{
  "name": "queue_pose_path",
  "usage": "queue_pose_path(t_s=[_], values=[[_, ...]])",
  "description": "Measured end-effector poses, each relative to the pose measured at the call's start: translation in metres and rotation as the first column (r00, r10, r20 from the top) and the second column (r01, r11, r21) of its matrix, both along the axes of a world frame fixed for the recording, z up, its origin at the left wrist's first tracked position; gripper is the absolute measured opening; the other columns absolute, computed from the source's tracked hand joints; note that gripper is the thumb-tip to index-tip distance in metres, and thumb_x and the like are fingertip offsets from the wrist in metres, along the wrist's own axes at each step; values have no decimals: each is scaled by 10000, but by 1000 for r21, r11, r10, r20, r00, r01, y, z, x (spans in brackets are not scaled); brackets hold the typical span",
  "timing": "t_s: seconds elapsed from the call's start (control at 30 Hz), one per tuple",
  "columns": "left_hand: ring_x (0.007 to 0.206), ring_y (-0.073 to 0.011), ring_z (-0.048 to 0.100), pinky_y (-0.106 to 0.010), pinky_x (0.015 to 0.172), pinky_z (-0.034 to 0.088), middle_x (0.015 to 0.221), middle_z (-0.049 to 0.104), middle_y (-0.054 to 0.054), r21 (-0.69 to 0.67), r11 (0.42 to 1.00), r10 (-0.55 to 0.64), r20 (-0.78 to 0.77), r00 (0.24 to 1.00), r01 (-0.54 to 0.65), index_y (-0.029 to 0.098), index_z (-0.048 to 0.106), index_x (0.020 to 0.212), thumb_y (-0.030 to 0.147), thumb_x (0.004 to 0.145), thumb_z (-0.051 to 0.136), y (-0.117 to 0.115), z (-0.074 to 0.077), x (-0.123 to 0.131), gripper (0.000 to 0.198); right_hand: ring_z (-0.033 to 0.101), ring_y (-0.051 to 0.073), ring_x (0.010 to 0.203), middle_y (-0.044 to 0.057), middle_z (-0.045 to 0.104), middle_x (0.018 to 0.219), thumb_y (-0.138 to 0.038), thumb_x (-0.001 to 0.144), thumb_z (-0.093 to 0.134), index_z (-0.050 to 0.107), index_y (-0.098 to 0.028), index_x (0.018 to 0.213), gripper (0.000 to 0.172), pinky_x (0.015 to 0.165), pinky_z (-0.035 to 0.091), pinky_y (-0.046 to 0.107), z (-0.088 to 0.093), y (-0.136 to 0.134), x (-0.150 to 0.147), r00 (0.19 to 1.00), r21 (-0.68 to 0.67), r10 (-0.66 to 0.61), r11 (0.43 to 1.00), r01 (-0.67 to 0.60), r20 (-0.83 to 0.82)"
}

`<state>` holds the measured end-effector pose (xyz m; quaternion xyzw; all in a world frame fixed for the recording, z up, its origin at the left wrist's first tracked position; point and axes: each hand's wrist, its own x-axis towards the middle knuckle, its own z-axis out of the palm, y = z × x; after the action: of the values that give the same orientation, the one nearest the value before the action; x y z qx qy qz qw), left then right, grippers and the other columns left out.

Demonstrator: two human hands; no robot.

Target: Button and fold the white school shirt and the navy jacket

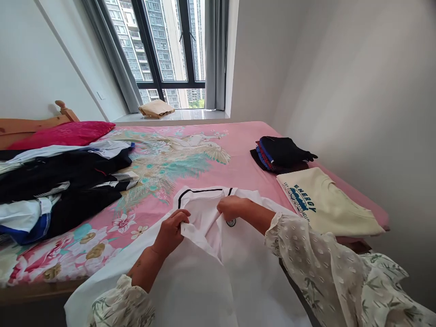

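A white shirt (pixel 204 277) with a black stripe along its collar is spread over the near edge of the bed and hangs toward me. My left hand (pixel 172 231) is closed on the left side of its open neck. On the other side of the neck opening, my right hand (pixel 231 207) pinches the fabric by the collar. A small round dark badge (pixel 231 223) shows on the shirt just below my right hand. The fingertips of both hands are partly hidden in the cloth.
A pink flowered bedsheet (pixel 238 141) covers the bed. Dark and white clothes (pixel 78 172) lie heaped at left, near a red pillow (pixel 68 134). At right sit a folded dark stack (pixel 282 152) and a folded cream T-shirt (pixel 327 202). Beige cloth (pixel 156 109) rests on the windowsill.
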<state>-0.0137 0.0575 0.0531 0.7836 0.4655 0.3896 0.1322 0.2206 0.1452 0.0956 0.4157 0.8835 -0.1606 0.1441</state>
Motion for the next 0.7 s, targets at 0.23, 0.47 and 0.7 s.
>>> queue_pose_path(t_s=[0.23,0.47,0.7], values=[[683,-112,492,-233,646,411,743,519,3,-2,999,41,44,998,-41,202,502,720,36,692,372,7,30,12,212,610,204,833,85,580,1104,-43,658,531,555,-211,1083,458,636,400,255,-18,0,-3,983,175,-41,982,72,-177],[687,-106,493,-229,598,377,805,545,-14,-38,999,4,9,1000,-4,190,544,757,49,722,389,4,31,7,212,589,141,870,19,593,1035,-86,743,474,552,-223,1025,323,684,416,205,-34,-4,7,945,129,-45,987,91,-323],[681,-101,512,-217,581,417,862,544,-18,-20,993,118,30,993,-117,195,559,828,153,778,473,14,29,25,108,515,263,1095,115,355,1402,-196,759,551,402,-227,1294,555,811,457,356,-54,-12,-11,917,211,-123,953,215,-379]])
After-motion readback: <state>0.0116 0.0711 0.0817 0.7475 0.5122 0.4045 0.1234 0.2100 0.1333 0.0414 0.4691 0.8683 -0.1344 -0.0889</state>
